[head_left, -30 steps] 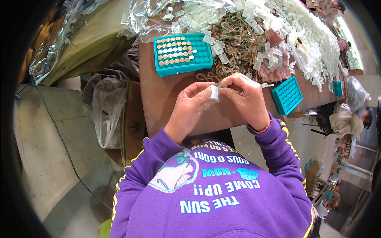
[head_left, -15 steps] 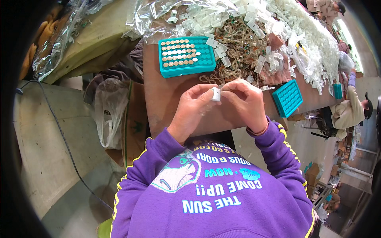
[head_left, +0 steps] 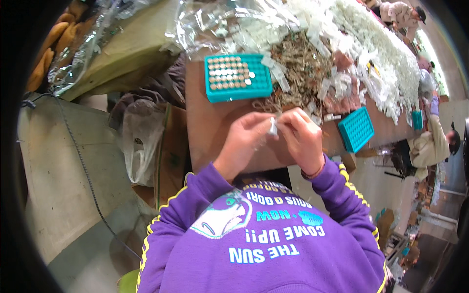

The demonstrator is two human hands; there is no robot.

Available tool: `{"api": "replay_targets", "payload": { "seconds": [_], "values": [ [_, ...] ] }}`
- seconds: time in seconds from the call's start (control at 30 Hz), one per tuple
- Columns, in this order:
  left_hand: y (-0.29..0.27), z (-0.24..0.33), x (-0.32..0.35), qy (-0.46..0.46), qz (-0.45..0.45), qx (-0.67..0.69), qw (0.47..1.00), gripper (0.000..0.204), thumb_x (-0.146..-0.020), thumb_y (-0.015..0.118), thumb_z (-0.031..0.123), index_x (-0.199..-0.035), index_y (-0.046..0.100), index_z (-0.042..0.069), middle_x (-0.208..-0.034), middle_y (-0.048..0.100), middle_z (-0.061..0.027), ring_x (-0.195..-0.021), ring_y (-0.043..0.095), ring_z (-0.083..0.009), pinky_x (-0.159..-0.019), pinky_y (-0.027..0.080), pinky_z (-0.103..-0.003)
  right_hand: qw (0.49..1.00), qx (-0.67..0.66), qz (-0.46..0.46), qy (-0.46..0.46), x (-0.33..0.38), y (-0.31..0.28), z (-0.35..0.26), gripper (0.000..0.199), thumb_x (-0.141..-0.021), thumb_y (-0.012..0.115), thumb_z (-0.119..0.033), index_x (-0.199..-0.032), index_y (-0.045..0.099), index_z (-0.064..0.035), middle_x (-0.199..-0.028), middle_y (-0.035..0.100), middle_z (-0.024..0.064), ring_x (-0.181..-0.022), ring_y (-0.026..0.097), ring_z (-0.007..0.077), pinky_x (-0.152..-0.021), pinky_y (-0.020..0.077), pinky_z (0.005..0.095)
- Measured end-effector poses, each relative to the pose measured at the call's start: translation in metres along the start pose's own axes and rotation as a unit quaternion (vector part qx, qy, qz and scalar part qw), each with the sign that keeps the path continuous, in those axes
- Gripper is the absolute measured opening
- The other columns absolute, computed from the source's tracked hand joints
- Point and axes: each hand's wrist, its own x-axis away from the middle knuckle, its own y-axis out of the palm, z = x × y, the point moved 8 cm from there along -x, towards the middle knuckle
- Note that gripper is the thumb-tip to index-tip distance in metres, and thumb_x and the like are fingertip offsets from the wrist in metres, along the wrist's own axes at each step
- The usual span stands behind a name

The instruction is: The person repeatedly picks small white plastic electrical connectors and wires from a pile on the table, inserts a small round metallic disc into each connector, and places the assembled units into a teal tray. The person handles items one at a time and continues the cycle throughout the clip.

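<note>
Presently, hands: the left hand (head_left: pixel 246 139) and the right hand (head_left: pixel 302 138) meet fingertip to fingertip just above the near part of the brown surface (head_left: pixel 210 132), both pinched shut on one small white piece (head_left: pixel 272 128) held between them.
Small white piece: off the surface, caught between the two hands; too small to tell its exact shape.
Ahead of the left hand: a teal tray (head_left: pixel 238 77), most of its wells filled with round tops, a few looking empty.
Ahead of the right hand: a heap of brown and white small parts (head_left: pixel 312 68), with loose ones scattered almost up to the fingers.
Right of the right hand: a second teal tray (head_left: pixel 356 129), near the edge of the surface.
Risk, slip: the grip is by fingertips only, so a twist could likely flick the piece away into the loose parts, where it would be hard to pick out.
Risk, edge: the hands work near the near edge, so a dropped piece could fall to the lap or the floor.
</note>
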Motion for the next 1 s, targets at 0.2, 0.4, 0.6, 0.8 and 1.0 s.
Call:
{"api": "replay_targets", "payload": {
  "seconds": [0.2,0.4,0.6,0.8,1.0],
  "values": [
    [0.002,0.001,0.0,-0.016,-0.021,0.043,0.999,0.023,-0.095,0.061,0.015,-0.112,0.061,0.0,-0.096,0.067,-0.0071,-0.08,0.064,-0.0131,-0.061,0.046,-0.02,1.0,-0.012,0.006,-0.01,-0.003,-0.003,-0.006,0.011,-0.081,0.065,0.005,-0.09,0.06,-0.0015,-0.081,0.062,0.0132,-0.07,0.064,0.0287,-0.062,0.0509,0.0328],
    [0.0,-0.003,-0.001,-0.005,-0.05,0.073,0.996,0.023,-0.095,0.062,0.018,-0.112,0.062,0.001,-0.097,0.066,-0.0035,-0.081,0.064,-0.0098,-0.063,0.045,-0.018,0.999,0.014,0.013,-0.034,0.0,0.001,-0.012,0.012,-0.082,0.064,0.004,-0.092,0.06,-0.0023,-0.084,0.062,0.0112,-0.069,0.064,0.0287,-0.06,0.051,0.0338],
    [0.035,0.044,0.023,0.078,-0.056,-0.238,0.967,0.019,-0.093,0.065,0.012,-0.109,0.065,0.002,-0.096,0.067,-0.0035,-0.084,0.064,-0.0102,-0.072,0.051,-0.023,0.986,-0.113,0.1,0.069,0.02,-0.027,0.008,0.021,-0.08,0.07,0.001,-0.1,0.064,-0.0019,-0.092,0.064,0.0109,-0.075,0.068,0.0209,-0.067,0.0529,0.0282],
    [0.078,0.164,-0.017,0.477,0.111,-0.785,0.379,0.052,-0.081,0.071,0.017,-0.13,0.056,0.014,-0.127,0.06,-0.0139,-0.119,0.056,-0.032,-0.096,0.046,-0.041,0.993,-0.049,0.091,0.055,0.042,-0.037,0.004,0.018,-0.081,0.069,0.001,-0.099,0.066,-0.0016,-0.091,0.065,0.0108,-0.077,0.068,0.0195,-0.067,0.0528,0.0278],
    [0.069,0.128,-0.057,0.38,0.004,-0.818,0.431,0.037,-0.081,0.069,0.024,-0.116,0.064,0.013,-0.107,0.066,-0.0061,-0.098,0.062,-0.0267,-0.086,0.047,-0.039,0.989,-0.028,0.118,0.087,0.061,-0.052,0.016,0.01,-0.081,0.069,0.001,-0.09,0.067,-0.0013,-0.081,0.065,0.0113,-0.07,0.065,0.0235,-0.063,0.0509,0.03]
  ]
}}
